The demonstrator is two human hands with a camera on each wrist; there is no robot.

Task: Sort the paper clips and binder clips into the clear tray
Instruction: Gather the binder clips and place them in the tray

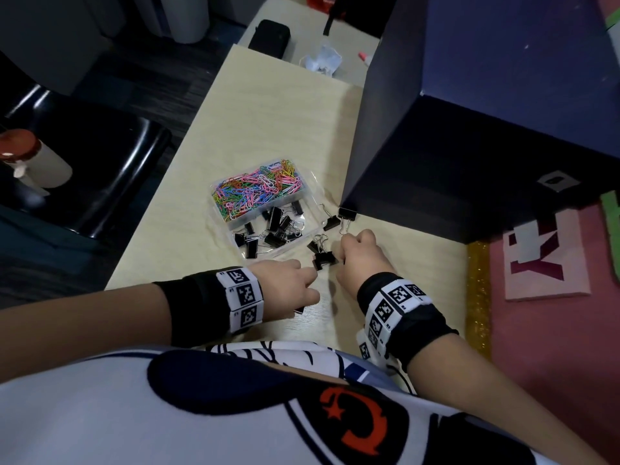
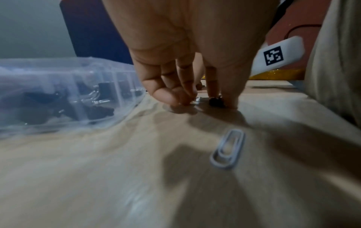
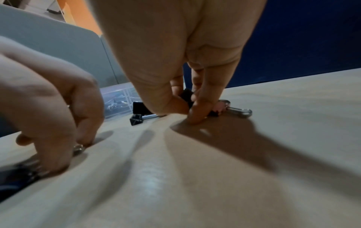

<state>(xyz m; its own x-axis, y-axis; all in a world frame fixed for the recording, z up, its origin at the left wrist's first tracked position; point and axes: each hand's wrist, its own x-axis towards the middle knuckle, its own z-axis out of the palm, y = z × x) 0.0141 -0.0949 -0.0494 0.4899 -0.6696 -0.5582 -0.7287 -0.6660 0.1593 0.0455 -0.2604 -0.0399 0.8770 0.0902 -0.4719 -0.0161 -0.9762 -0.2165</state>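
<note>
Both hands work the desk just near of the clear tray (image 1: pixel 303 182): the right hand (image 1: pixel 360 260) pinches a binder clip (image 3: pixel 187 96), the left hand (image 1: pixel 285 283) pinches another's wire handle, which may slip free.

Pale table (image 1: pixel 268 122). Dark blue box (image 1: pixel 469 146) at right. Black case (image 1: pixel 270 36) and crumpled mask (image 1: pixel 322 60) at far end. Pink card (image 1: pixel 547 256) right.

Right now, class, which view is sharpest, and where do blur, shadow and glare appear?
Head view: sharpest, edges bent. Left wrist view: clear plastic tray smeared, white paper clip soft. Right wrist view: right hand casts a dark shadow; glare streak on the pale wooden table.
</note>
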